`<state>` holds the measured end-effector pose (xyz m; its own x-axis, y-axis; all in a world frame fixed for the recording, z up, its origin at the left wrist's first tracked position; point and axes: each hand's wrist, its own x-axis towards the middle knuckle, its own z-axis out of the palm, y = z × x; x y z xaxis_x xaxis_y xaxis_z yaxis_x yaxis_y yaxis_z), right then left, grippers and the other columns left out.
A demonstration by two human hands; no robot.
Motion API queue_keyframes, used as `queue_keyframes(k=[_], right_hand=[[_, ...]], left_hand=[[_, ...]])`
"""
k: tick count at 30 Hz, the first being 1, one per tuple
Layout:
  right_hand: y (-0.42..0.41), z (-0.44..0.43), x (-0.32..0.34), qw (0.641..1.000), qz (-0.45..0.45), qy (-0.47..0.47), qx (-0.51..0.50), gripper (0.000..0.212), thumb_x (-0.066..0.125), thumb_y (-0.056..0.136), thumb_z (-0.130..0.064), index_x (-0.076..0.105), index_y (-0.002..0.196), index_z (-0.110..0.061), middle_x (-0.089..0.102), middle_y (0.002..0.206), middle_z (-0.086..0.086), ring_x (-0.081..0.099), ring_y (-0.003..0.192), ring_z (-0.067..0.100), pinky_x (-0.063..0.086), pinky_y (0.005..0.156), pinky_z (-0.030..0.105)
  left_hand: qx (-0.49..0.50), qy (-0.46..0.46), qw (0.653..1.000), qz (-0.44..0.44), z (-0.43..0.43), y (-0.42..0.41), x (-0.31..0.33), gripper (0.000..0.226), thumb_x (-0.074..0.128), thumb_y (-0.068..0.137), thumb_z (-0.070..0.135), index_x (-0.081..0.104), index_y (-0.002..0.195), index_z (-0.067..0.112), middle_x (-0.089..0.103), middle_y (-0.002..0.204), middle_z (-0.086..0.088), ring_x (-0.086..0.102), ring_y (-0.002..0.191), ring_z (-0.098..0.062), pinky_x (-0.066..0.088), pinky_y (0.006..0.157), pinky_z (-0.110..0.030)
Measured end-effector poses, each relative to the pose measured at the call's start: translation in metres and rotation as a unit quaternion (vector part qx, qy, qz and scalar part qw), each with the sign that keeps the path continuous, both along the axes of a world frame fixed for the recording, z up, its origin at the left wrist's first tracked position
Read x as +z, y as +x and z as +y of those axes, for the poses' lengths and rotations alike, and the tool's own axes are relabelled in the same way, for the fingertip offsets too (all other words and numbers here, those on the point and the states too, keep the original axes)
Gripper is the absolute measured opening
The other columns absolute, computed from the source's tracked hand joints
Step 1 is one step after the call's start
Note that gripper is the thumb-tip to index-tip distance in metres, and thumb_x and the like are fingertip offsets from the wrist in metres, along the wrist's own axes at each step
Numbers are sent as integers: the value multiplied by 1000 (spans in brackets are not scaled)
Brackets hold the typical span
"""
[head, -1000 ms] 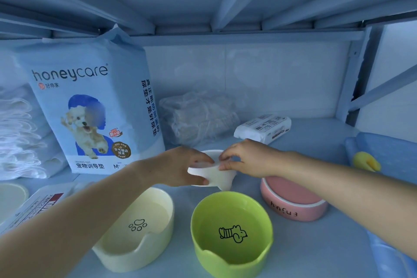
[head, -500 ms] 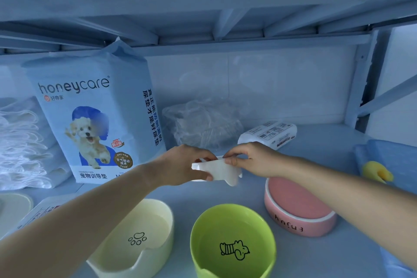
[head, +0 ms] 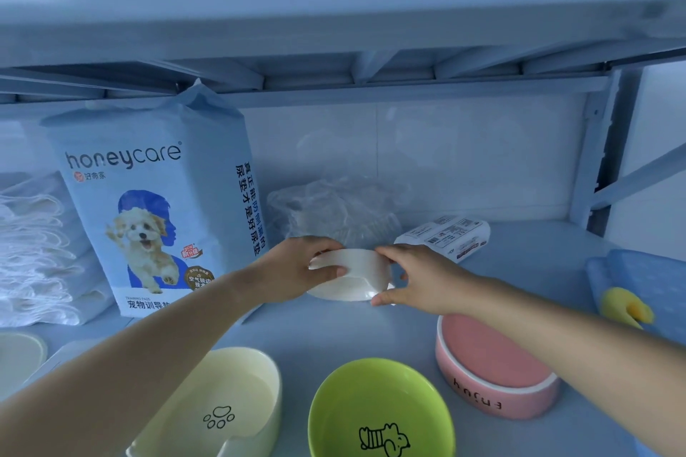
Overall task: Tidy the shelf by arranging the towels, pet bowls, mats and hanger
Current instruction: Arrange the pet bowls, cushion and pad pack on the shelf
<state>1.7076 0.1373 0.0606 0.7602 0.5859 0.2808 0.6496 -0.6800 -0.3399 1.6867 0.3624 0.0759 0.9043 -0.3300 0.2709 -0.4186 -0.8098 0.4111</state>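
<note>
holding a small white bowl in both hands here, up toward the back of the shelf. it's right in front of a plastic-wrapped bundle, between the honeycare bag and a labelled white pack. it's tipped so the outer wall and underside face the camera. i honestly can't tell if its low edge touches the shelf or hangs just above it.

left hand grips the left side, thumb laid across the front wall, the other fingers curled round behind the rim. right hand pinches the right side, fingers on top of the rim and thumb tucked under the base. so both hands are wrapped on it, nothing spread flat.

my guess on handling: looks like a rigid bowl, glazed or hard plastic, smooth and a bit glossy. so probably slick, and chippy if it's ceramic. it's small enough that weight shouldn't matter. i'd hold it by rim plus base like the right hand does, not by the wall alone, since a smooth sloped wall wants to slide out of the fingers. set it down base first, gently.

the other three sit nearer the front: cream bowl with a paw print, green bowl, and pink bowl under the right forearm. watch that arm near the pink one. the bundle behind looks soft and crinkly, so it won't prop anything.
</note>
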Motion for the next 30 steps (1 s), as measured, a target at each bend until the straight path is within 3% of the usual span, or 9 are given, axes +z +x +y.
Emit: queue_keyframes(k=[4,9,12,15,18,20,25,28,30], right_hand=[[-2,4,2,999,12,40,-22,46,70,72,-53,59,105,-24,59,93,-10,55,86,10,47,77,28],[-6,7,-1,994,35,97,-28,49,66,64,-67,65,92,-26,67,85,-7,62,80,12,51,77,38],[-11,6,2,995,26,96,2,53,72,70,-53,61,114,-26,65,105,-10,61,90,8,50,84,32],[-13,-1,6,998,-27,31,37,75,73,73,-48,41,138,-28,48,135,-11,47,117,3,41,99,22],[-16,-5,14,993,-88,-24,78,73,71,77,-45,32,139,-43,29,146,-20,29,131,-5,21,105,10],[-19,-3,18,987,-116,-55,102,65,70,80,-38,37,135,-48,26,148,-22,26,132,-5,21,104,11],[-24,6,22,982,-139,-68,109,41,71,80,-28,60,119,-36,37,140,-16,39,124,4,35,97,21],[-19,7,20,977,-160,-90,105,33,73,76,-31,66,108,-26,48,129,-10,46,113,9,36,85,22],[-17,8,14,979,-153,-91,101,33,74,74,-34,68,104,-21,55,122,-8,49,107,11,33,81,19]], left_hand=[[3,-27,1000,-13,2,1,0,54,72,80,27,50,129,26,52,124,8,52,111,-8,44,97,-26],[11,33,997,-71,5,3,3,45,56,86,6,55,127,27,60,121,9,55,111,-8,44,95,-23],[11,43,997,-69,6,5,6,38,54,90,7,60,123,26,63,120,12,54,109,0,37,94,-12],[5,58,996,-73,8,7,8,34,53,91,10,63,118,28,64,116,14,56,108,-3,39,95,-17],[-9,63,995,-79,8,8,8,28,54,92,15,66,113,29,66,110,15,56,100,-1,38,87,-10],[-14,56,995,-80,6,6,10,24,54,93,18,67,110,29,66,100,18,55,87,7,35,76,-1],[-33,29,996,-76,-3,3,10,19,56,92,17,68,105,24,62,87,19,52,76,19,34,69,-1],[-34,36,994,-92,-2,4,7,22,59,90,19,65,109,26,65,101,14,54,86,11,36,78,-6],[-38,54,991,-119,4,1,4,25,62,88,23,62,113,27,62,109,12,52,94,6,32,82,-2]])
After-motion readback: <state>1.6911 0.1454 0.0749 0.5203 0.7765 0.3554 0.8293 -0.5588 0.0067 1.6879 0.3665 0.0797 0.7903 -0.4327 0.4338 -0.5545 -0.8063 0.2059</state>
